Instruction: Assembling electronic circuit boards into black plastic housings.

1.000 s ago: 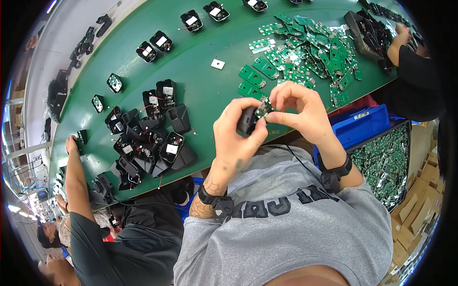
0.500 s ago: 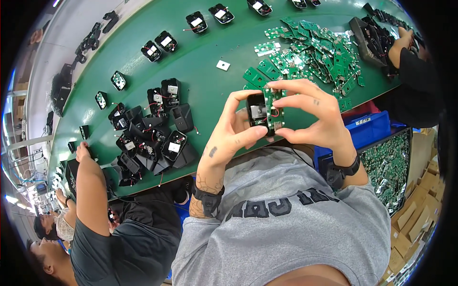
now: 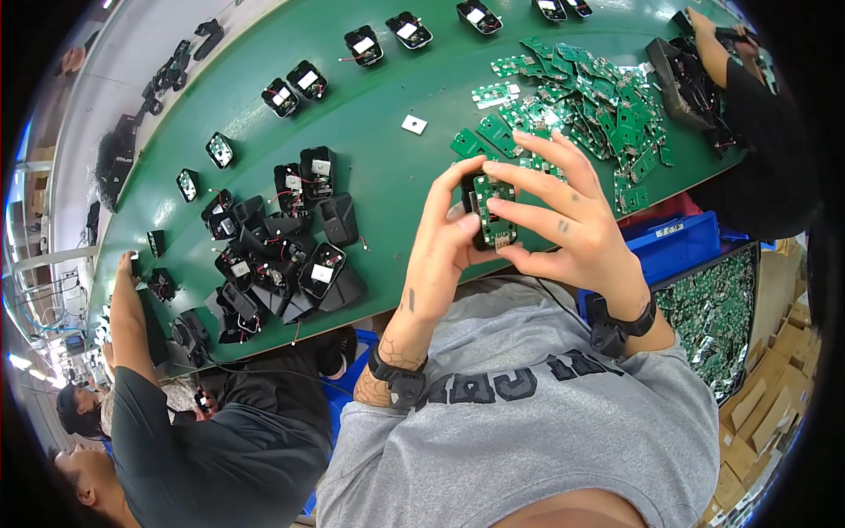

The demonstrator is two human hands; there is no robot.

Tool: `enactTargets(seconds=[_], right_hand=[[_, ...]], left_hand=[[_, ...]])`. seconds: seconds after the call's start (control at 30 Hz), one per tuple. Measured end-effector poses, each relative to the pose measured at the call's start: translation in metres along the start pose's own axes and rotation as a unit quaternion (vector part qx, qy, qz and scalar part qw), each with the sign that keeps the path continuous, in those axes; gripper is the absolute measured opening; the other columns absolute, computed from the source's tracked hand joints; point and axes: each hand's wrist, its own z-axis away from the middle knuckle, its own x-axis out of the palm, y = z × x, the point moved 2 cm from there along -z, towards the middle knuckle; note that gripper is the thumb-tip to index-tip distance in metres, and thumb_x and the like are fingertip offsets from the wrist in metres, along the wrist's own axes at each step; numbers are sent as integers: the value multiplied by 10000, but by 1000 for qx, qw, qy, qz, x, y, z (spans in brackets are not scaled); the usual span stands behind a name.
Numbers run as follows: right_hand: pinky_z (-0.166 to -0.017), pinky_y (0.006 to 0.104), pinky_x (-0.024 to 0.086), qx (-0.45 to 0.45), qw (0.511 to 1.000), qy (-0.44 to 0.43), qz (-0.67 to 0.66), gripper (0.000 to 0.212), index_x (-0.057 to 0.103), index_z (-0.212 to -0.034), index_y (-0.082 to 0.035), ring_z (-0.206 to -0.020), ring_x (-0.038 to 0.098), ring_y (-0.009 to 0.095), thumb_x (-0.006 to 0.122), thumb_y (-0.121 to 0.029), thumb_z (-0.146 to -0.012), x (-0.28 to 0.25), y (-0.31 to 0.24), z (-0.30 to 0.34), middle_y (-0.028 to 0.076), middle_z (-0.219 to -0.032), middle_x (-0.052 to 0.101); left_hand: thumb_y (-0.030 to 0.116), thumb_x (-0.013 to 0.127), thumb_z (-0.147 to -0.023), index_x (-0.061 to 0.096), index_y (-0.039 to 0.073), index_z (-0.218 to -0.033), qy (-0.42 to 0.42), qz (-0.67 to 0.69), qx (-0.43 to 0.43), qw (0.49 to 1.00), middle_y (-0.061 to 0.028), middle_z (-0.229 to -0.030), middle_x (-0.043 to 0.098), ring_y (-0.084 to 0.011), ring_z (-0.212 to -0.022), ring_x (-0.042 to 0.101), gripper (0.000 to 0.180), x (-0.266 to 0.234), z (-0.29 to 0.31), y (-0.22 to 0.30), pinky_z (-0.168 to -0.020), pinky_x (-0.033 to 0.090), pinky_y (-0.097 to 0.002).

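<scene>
In front of my chest, my left hand (image 3: 443,239) grips a black plastic housing (image 3: 470,188), its thumb along the near side. A small green circuit board (image 3: 498,204) lies over the housing's open face and covers most of what is inside. My right hand (image 3: 574,222) holds this board, with fingertips on its top and face and the thumb at its lower corner. Beyond my right fingers is a heap of green circuit boards (image 3: 612,106). To the left of my hands, several black housings (image 3: 321,268) with wires are piled on the green table (image 3: 387,185).
Black housings (image 3: 362,46) stand in a curved row along the far side. A small white plate (image 3: 415,124) lies mid-table. At right are a black tray (image 3: 673,84), a blue bin (image 3: 678,242) and a co-worker's arm (image 3: 715,53). Another co-worker's arm (image 3: 128,308) reaches in at left.
The circuit board has moved from beside the open housing to over its face, hiding the inside. My left thumb has shifted up. Both co-workers' arms have reached farther out.
</scene>
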Motion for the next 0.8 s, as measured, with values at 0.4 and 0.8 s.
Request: enactTargets(seconds=[0.4,0.8], right_hand=[[-1037,518,389,-15,995,-66,-75,401,662,-1075,-76,-1288,483,358,783,-107,-694,1,6,-3,90,-1294,604],[-891,294,498,308,830,19,-465,634,509,-1361,-20,-1157,559,191,726,-16,-766,28,2,5,107,-1287,585]], left_hand=[[26,540,-948,117,138,-1515,-37,-51,29,998,-189,-1430,349,-279,-1281,454,717,8,4,-12,-1000,488,-428],[-6,576,-925,110,169,-1544,-59,-208,118,969,-170,-1381,434,-277,-1264,479,795,1,7,-12,-1005,478,-423]])
